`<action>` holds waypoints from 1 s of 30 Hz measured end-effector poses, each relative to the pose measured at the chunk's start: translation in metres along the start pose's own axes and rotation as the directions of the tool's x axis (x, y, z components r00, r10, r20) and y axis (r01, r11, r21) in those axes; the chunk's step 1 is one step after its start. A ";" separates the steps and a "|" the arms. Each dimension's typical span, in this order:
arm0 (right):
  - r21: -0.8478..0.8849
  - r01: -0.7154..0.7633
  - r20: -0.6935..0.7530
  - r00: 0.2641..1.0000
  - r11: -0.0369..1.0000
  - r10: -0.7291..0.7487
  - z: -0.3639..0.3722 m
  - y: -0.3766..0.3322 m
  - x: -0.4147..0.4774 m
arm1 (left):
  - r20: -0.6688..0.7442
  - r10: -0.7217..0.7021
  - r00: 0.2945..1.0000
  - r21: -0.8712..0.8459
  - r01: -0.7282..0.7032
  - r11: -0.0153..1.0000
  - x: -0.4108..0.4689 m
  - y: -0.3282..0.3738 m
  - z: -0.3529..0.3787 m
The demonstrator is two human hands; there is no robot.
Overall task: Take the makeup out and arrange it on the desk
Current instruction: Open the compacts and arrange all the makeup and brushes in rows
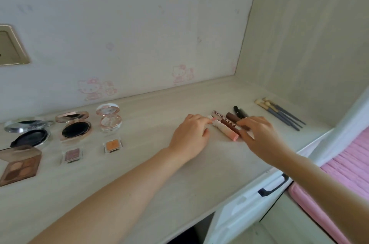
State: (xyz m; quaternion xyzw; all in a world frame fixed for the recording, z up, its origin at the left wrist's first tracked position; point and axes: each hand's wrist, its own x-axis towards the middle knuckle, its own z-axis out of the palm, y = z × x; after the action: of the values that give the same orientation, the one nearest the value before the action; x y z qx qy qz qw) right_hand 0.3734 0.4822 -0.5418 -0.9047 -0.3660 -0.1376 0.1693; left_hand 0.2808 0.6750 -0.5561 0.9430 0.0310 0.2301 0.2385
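Pink tube (225,130) lies mid-desk (199,183), leftmost in a row of tubes (232,121), between the compacts (74,127) at left and the brushes (279,111) at far right. Your left grip (189,133) pinches its far cap; your right grip (257,135) curls over the row's near ends. Square those ends together, keep the tubes parallel and touching, and press lightly so none rolls.
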 end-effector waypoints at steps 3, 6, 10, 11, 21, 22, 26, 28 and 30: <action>-0.024 -0.052 0.021 0.998 0.998 0.052 0.002 0.020 0.007 | 0.017 -0.002 1.000 -0.047 0.003 0.999 0.027 0.010 0.012; -0.047 -0.087 0.023 0.996 0.995 0.088 0.007 0.037 0.015 | 0.090 0.039 0.995 -0.046 -0.035 0.998 0.052 0.020 0.022; -0.082 -0.111 0.041 0.993 0.990 0.115 0.014 0.046 0.022 | 0.214 -0.023 0.977 -0.021 0.028 0.999 0.080 0.024 0.039; -0.083 -0.118 0.051 0.991 0.990 0.123 0.014 0.047 0.023 | 0.241 -0.064 0.968 -0.011 0.069 0.998 0.086 0.024 0.044; -0.103 -0.088 0.076 0.993 0.991 0.096 0.017 0.049 0.020 | 0.288 -0.154 0.945 0.016 0.156 0.988 0.098 0.026 0.057; -0.103 -0.085 0.067 0.993 0.991 0.092 0.016 0.048 0.020 | 0.277 -0.150 0.949 0.006 0.154 0.988 0.097 0.028 0.055; -0.066 -0.108 -0.001 0.994 0.992 0.108 0.004 0.037 0.018 | 0.228 -0.053 0.972 0.036 0.046 0.998 0.093 0.034 0.042; -0.036 -0.105 -0.028 0.994 0.994 0.104 -0.003 0.029 0.018 | 0.207 0.003 0.978 0.069 -0.017 0.997 0.089 0.035 0.033; 0.008 -0.093 -0.059 0.994 0.996 0.093 -0.009 0.021 0.019 | 0.164 0.028 0.986 0.078 -0.041 0.996 0.084 0.033 0.023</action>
State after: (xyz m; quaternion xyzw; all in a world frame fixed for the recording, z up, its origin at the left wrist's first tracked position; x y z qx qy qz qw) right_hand 0.4005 0.4764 -0.5304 -0.9158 -0.3185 -0.1555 0.1889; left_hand 0.3645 0.6498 -0.5237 0.9680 0.0044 0.1549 0.1975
